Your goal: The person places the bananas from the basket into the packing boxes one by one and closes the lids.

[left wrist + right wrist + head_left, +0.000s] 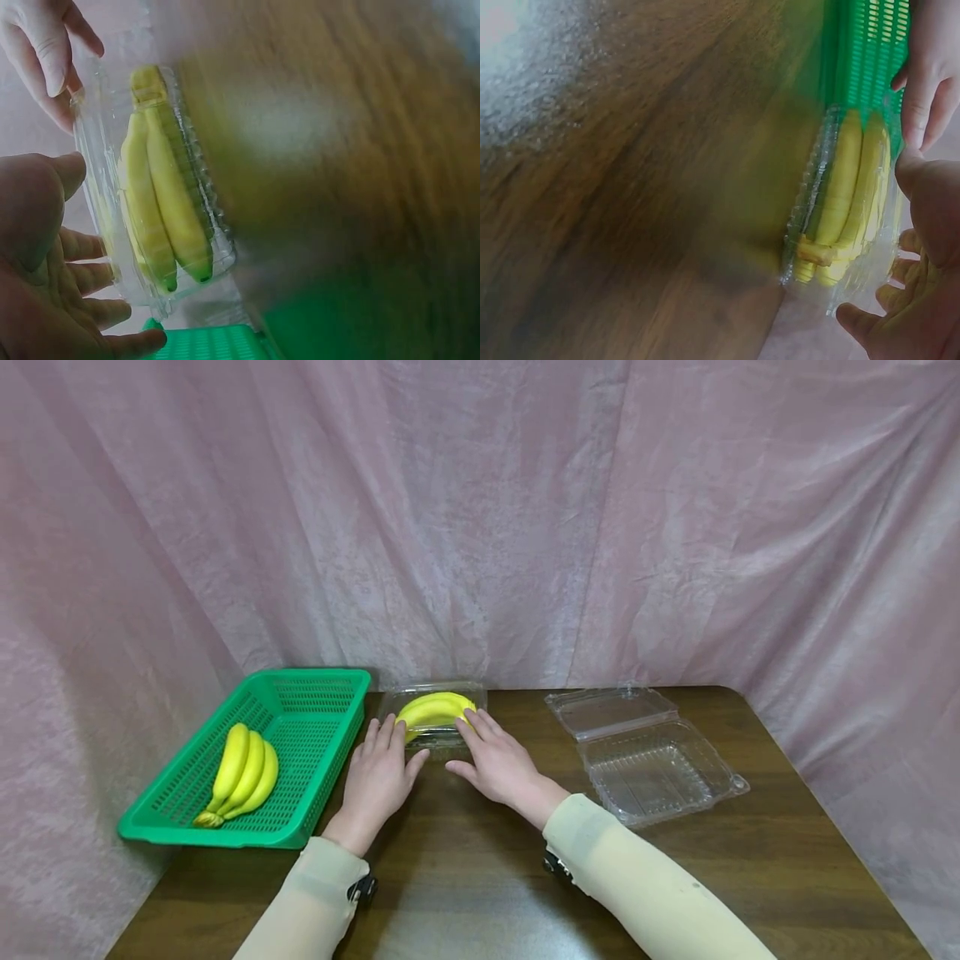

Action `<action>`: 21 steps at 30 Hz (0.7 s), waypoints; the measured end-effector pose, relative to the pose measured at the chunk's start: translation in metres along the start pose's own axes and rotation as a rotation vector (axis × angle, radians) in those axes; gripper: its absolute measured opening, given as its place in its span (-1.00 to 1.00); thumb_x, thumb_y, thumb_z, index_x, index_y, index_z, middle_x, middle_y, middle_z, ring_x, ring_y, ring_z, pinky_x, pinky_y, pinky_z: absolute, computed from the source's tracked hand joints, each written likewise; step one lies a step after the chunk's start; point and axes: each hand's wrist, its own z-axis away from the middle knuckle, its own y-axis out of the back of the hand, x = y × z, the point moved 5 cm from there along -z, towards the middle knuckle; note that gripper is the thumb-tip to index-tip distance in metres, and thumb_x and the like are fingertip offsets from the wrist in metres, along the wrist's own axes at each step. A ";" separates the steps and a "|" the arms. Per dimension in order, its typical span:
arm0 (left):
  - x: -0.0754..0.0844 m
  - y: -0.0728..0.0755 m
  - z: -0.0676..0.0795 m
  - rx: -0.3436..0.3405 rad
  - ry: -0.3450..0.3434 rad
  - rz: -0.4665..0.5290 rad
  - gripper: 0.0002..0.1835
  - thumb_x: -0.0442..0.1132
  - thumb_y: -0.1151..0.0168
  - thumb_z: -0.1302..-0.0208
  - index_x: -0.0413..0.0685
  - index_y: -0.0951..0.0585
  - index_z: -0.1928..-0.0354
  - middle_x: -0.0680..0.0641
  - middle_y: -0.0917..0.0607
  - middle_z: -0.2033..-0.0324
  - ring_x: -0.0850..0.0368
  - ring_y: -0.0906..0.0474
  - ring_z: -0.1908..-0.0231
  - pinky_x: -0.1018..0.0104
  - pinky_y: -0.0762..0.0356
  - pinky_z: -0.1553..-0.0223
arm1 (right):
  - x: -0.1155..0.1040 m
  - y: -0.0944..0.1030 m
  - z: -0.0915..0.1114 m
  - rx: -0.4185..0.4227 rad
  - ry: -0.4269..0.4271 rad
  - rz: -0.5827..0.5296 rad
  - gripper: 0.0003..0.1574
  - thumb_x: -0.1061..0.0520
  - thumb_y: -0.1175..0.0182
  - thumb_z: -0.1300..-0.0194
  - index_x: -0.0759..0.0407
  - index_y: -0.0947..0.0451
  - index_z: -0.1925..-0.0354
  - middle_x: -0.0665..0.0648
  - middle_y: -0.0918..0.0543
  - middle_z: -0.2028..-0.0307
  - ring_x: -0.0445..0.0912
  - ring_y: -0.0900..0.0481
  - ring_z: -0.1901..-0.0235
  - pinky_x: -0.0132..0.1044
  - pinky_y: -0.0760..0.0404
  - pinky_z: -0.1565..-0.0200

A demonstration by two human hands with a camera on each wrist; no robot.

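A bunch of bananas [436, 707] lies inside a clear plastic clamshell box [387, 697] near the back edge of the table. My left hand [377, 777] is at the box's left front part, fingers extended and spread over the lid. On the other side, my right hand [501, 762] lies across the right front part with straight fingers. Both wrist views show the bananas [174, 191] enclosed by the clear plastic [889, 251], with fingertips right at the lid side.
To the left stands a green basket [330, 814] with another banana bunch [243, 774] in it. A second clamshell box [652, 768] lies unfolded on the right of the brown wooden table [465, 877]. Pink curtains [495, 527] hang behind.
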 end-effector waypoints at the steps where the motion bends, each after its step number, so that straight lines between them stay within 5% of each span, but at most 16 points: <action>1: -0.001 0.000 -0.001 -0.003 0.006 -0.001 -0.18 0.13 -0.33 -0.61 -0.43 -0.45 -0.54 -0.46 -0.40 -0.55 -0.49 -0.20 -0.60 -0.44 -0.39 -0.42 | 0.000 -0.001 -0.001 -0.001 -0.003 0.003 0.01 -0.34 -0.20 -0.66 0.24 -0.25 -0.70 0.31 -0.23 -0.69 0.21 -0.13 -0.69 0.06 -0.33 -0.57; 21: -0.012 -0.010 -0.013 -0.057 0.076 0.010 -0.17 0.14 -0.27 -0.65 -0.40 -0.37 -0.60 -0.45 -0.31 -0.61 -0.46 -0.07 -0.65 -0.45 -0.32 -0.47 | 0.003 -0.009 -0.015 -0.013 -0.011 0.017 0.00 -0.33 -0.20 -0.66 0.22 -0.24 -0.71 0.29 -0.21 -0.70 0.20 -0.11 -0.70 0.01 -0.25 -0.61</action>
